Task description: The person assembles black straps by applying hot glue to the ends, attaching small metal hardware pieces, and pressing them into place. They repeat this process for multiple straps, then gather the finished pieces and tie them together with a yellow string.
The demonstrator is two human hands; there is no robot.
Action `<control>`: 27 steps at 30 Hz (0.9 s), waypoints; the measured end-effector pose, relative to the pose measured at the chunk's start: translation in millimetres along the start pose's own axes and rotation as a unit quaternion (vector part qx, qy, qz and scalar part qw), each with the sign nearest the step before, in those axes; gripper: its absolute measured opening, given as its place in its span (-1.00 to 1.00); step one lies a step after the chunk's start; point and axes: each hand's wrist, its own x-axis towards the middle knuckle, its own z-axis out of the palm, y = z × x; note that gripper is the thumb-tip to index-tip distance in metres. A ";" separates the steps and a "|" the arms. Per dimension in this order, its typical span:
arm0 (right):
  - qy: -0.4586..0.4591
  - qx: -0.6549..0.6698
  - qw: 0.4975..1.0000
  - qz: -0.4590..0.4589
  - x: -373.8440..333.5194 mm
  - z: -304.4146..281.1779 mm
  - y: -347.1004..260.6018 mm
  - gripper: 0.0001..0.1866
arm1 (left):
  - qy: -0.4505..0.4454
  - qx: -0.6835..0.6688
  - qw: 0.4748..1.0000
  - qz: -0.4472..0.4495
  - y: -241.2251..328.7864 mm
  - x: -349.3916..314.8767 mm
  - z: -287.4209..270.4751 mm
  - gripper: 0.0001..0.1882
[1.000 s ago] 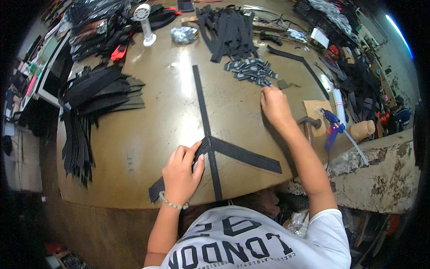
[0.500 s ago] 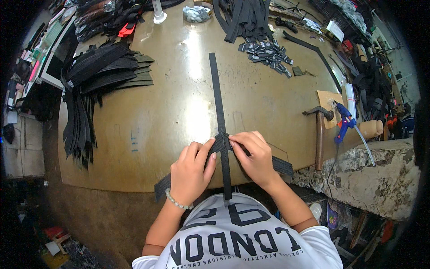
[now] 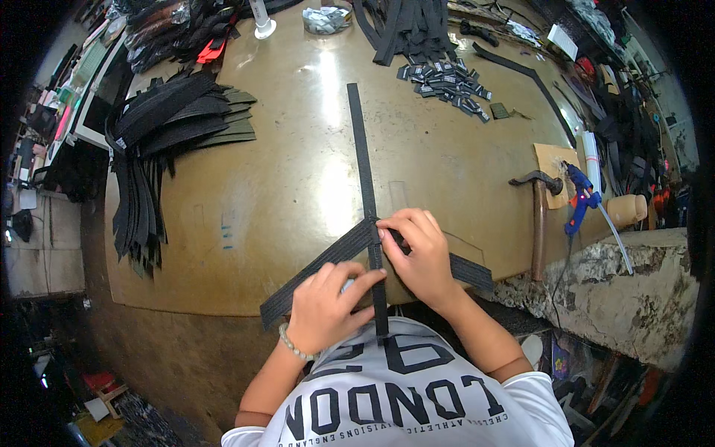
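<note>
A long narrow black webbing strap (image 3: 360, 149) runs from the middle of the table down to the front edge, its near end against my shirt. Beneath it a wider black ribbed strap (image 3: 320, 261) is bent into a peak, with its two arms slanting down left and right. At the crossing, my right hand (image 3: 418, 257) is closed, thumb and fingers pinching the straps. My left hand (image 3: 331, 302) is lower, its index fingertip touching the narrow strap and its thumb apart from that finger, beside the strap. Part of the wide strap's right arm is hidden behind my right hand.
Stacked black straps (image 3: 164, 112) hang over the table's left side. Small dark labels (image 3: 447, 86) lie heaped near more black straps (image 3: 410, 33) at the back. On the right are a hammer (image 3: 538, 223), a blue glue gun (image 3: 582, 197) and a tan cup-like object (image 3: 627, 210).
My left hand has let go of the wide strap near the crossing and moved down toward the narrow strap's near end. The right hand stays at the crossing.
</note>
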 end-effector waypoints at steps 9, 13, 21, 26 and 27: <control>-0.009 0.011 1.000 0.005 1.9 0.2 1.3 -0.86 | 0.078 -0.086 0.991 -0.066 -18.3 27.3 14.2 -0.83; -0.005 0.013 1.000 0.008 1.1 -1.5 1.6 -0.86 | 0.095 -0.111 0.982 -0.118 -16.2 30.7 18.6 -0.84; -0.057 -0.037 0.997 -0.031 10.1 -12.2 -2.4 -0.76 | 0.069 -0.118 0.967 -0.213 -16.0 46.8 16.0 -0.79; -0.238 0.139 0.960 0.043 51.3 -29.1 9.7 -0.57 | 0.047 -0.125 0.957 -0.258 -15.7 51.4 11.8 -0.69; -0.261 0.141 0.955 0.028 62.6 -28.4 12.9 -0.59 | 0.048 -0.122 0.957 -0.260 -15.5 51.6 11.7 -0.67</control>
